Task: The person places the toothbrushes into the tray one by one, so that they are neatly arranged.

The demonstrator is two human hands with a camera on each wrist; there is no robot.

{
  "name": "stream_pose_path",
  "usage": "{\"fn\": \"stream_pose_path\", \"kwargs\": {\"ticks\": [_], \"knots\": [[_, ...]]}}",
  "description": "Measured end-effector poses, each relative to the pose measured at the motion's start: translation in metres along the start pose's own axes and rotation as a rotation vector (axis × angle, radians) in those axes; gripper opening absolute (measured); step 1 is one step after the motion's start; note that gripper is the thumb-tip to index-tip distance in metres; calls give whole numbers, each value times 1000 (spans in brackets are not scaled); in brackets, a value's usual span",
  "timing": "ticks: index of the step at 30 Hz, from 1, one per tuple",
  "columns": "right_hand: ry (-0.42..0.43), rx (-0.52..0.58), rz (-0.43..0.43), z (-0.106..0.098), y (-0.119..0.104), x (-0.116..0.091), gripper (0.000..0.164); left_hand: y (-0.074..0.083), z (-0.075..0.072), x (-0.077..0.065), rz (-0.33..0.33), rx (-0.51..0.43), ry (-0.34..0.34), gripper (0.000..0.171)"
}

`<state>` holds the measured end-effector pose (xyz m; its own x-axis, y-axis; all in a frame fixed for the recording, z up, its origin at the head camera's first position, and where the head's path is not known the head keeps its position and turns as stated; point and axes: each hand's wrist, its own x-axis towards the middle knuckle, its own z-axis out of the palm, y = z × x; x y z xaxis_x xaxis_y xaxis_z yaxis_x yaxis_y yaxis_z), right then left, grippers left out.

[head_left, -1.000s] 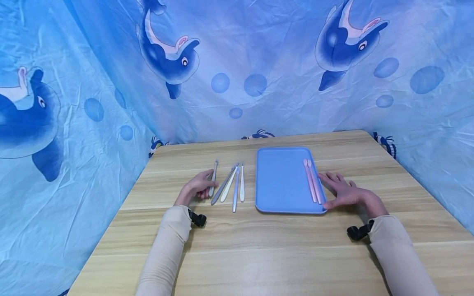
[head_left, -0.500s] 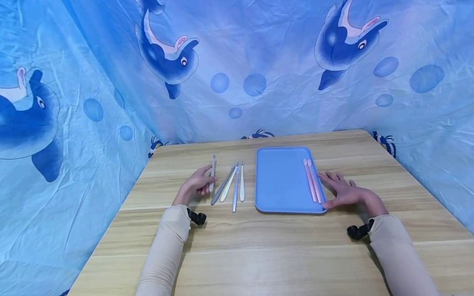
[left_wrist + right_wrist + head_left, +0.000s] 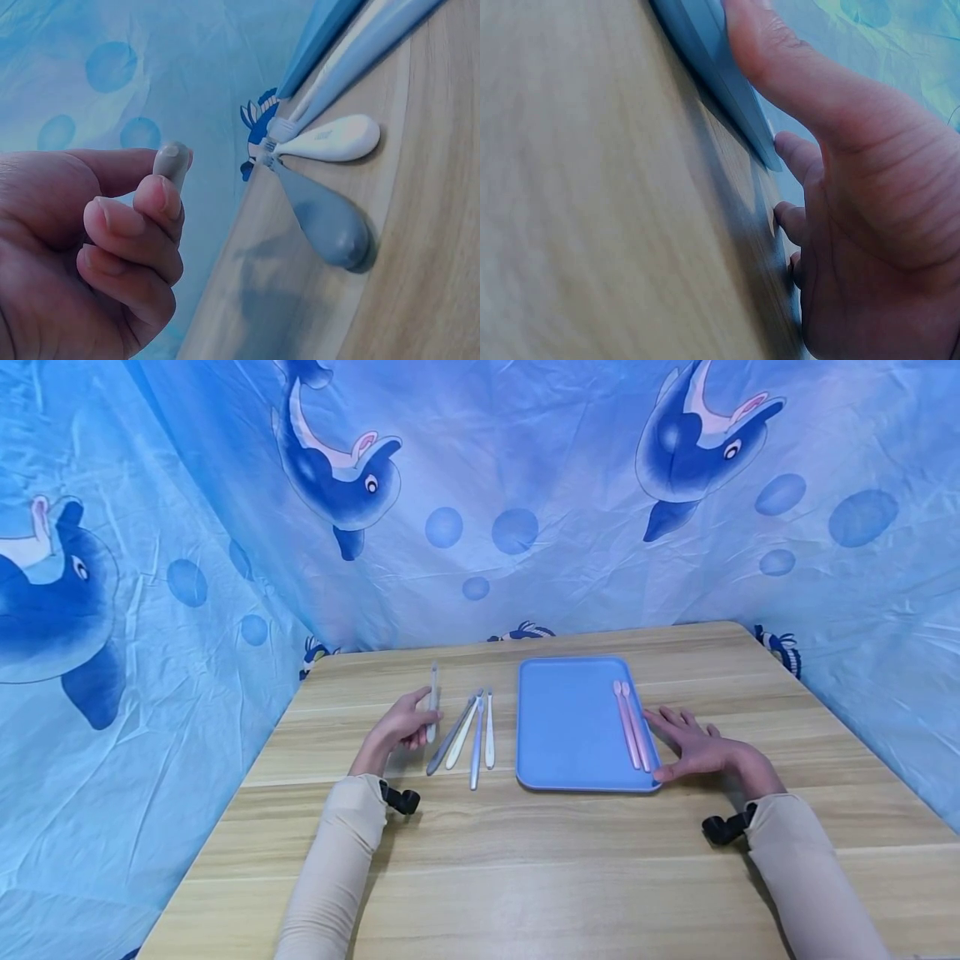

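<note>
My left hand (image 3: pixel 403 723) pinches a light grey toothbrush (image 3: pixel 433 697) between thumb and fingers, its head pointing up and away. In the left wrist view, the rounded handle end of this toothbrush (image 3: pixel 172 159) shows at the fingertips, above the table. Just right of that hand, a dark grey toothbrush (image 3: pixel 447 741), a cream one, a blue-violet one (image 3: pixel 476 752) and a white one (image 3: pixel 490 735) lie fanned out. My right hand (image 3: pixel 703 755) rests with spread fingers at the right edge of the blue tray (image 3: pixel 566 727), thumb at its near corner. Two pink toothbrushes (image 3: pixel 627 731) lie side by side in the tray.
All of this stands on a wood-grain table (image 3: pixel 555 877). Blue cloth (image 3: pixel 480 560) printed with dolphins hangs behind the table and along its sides. A small black camera (image 3: pixel 401 800) is strapped to the left wrist, another black camera (image 3: pixel 724 830) to the right.
My left hand has lifted the light grey toothbrush off the table, moving it slightly up and away. The right hand and the tray have stayed in place.
</note>
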<state>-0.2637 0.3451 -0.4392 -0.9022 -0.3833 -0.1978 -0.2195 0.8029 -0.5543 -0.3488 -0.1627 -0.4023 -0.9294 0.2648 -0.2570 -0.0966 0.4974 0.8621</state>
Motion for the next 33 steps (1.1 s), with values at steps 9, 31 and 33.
{"fn": "stream_pose_path", "kwargs": {"ticks": [9,31,33], "knots": [[-2,4,2,0,-1,1,116,8,3,-3,22,5,-1,77],[8,-8,-3,1,1,0,117,32,15,-9,92,-4,9,77],[11,-12,-6,1,2,0,117,33,16,-10,98,-6,9,77]]}}
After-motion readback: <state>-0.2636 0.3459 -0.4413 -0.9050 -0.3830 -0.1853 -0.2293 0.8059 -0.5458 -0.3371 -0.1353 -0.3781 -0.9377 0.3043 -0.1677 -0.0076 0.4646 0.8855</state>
